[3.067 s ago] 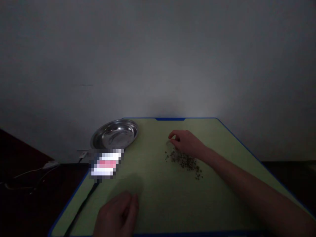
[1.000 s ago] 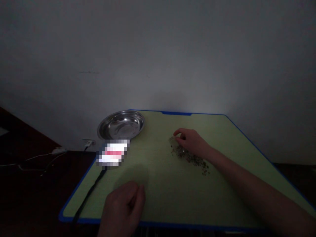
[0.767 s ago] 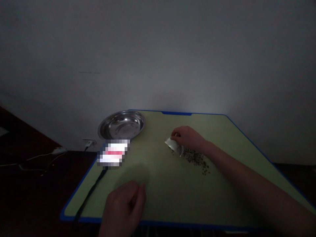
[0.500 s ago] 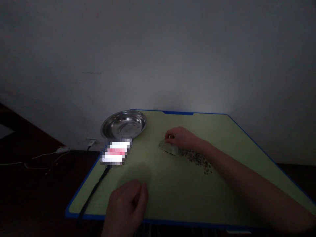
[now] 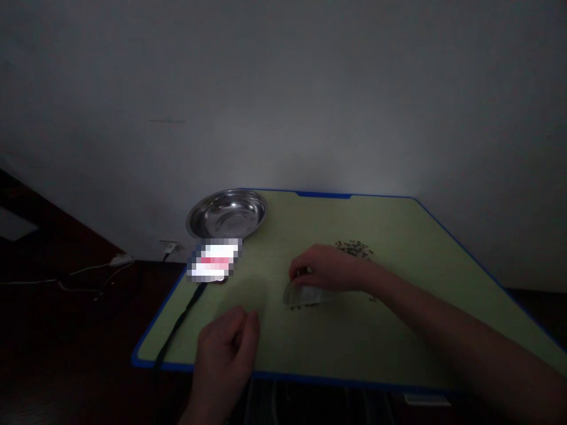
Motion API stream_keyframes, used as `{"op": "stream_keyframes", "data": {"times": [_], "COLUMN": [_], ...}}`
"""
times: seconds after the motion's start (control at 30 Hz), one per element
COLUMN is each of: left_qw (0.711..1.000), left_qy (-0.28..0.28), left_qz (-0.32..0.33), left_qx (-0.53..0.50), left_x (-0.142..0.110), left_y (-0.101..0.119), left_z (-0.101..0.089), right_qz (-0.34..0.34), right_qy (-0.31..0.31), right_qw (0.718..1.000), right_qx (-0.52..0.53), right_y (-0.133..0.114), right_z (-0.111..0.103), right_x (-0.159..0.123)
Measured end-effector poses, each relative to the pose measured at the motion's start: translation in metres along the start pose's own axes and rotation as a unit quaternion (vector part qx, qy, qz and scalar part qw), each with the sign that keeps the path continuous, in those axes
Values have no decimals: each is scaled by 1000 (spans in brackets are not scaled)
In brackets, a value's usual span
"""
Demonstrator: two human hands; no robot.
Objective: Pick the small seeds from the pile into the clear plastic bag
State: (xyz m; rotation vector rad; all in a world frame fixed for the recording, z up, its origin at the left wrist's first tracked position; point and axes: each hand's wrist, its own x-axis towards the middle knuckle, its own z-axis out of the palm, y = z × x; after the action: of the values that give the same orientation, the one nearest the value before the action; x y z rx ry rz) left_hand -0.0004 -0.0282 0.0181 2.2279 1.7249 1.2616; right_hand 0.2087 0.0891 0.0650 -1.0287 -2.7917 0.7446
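Observation:
My right hand (image 5: 325, 268) pinches a clear half-round piece, like thin plastic (image 5: 305, 295), whose straight lower edge rests on or just over the table. Several dark bits, like beans or seeds, show along that edge. A scattered heap of the same small dark beans or seeds (image 5: 354, 248) lies beyond the right hand, partly hidden by it, with stray ones under the forearm. My left hand (image 5: 228, 342) is a closed fist over the near left of the table; whatever is inside its fingers, if anything, is hidden.
A shiny metal basin (image 5: 230, 215) stands at the table's far left corner. In front of it is a lit phone-like screen (image 5: 215, 260), blurred out, with a dark cord or strap (image 5: 183, 319) trailing over the near edge. The green table (image 5: 398, 330) has a blue rim. Behind rises a wall.
My right hand has drawn the clear piece nearer to me, and more of the heap shows beyond the hand. The left hand stays a fist. The whole view has shifted slightly.

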Motion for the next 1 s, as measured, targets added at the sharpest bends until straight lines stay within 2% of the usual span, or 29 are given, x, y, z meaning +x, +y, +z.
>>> {"op": "stream_keyframes", "data": {"times": [0.43,0.67,1.0], "left_qw": [1000,999,1000], "left_qy": [-20,-24,-25], "left_qz": [-15,-22,-14], "left_qx": [8,6,8], "left_x": [-1,-3,-1], "left_y": [1,-1,-2], "left_z": [1,3,4], "right_qz": [-34,-22,41], "right_qy": [-25,-28,-5], "right_qw": [999,997,994], "right_qx": [30,69,97], "right_y": [-20,-30,-31], "right_z": [19,28,43], "right_x": [-25,-43,-65]}}
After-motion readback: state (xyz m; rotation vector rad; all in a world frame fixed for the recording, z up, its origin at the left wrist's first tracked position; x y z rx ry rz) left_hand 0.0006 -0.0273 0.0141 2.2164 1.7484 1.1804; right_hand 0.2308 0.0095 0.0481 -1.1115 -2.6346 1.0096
